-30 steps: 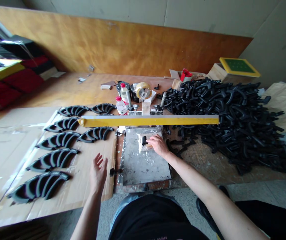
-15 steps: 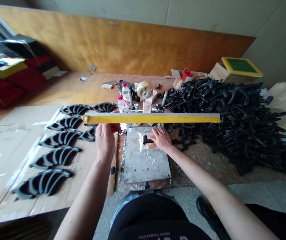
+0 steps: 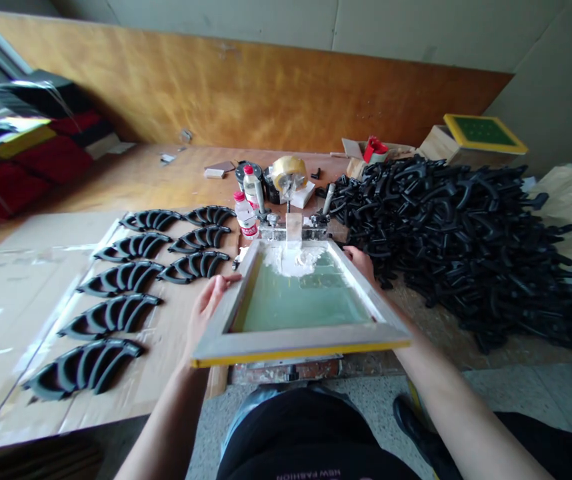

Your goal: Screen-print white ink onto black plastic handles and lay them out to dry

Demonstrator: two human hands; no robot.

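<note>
A screen-printing frame (image 3: 301, 337) slopes over the work plate, hinged at its far end. Its mesh is green, with a patch of white ink (image 3: 293, 261) near the hinge clamps. Along the frame's left side, my left hand (image 3: 209, 307) is closed on the edge, one finger stretched along it. My right hand (image 3: 363, 263) is at the far part of the right side; the frame hides most of its fingers, so its grip is unclear. The metal plate and the black handle-shaped part seen on it earlier are now mostly covered by the frame.
Black curved parts (image 3: 106, 363) lie in fanned groups on cardboard (image 3: 31, 287) at left. A large heap of black parts (image 3: 446, 227) fills the right. Behind the frame are bottles (image 3: 246, 217), a tape roll (image 3: 290, 175) and clamp posts (image 3: 329, 198).
The frame has swung down from edge-on to a low slope over the plate. My left hand came down with it. My right hand moved off the plate to the frame's right side.
</note>
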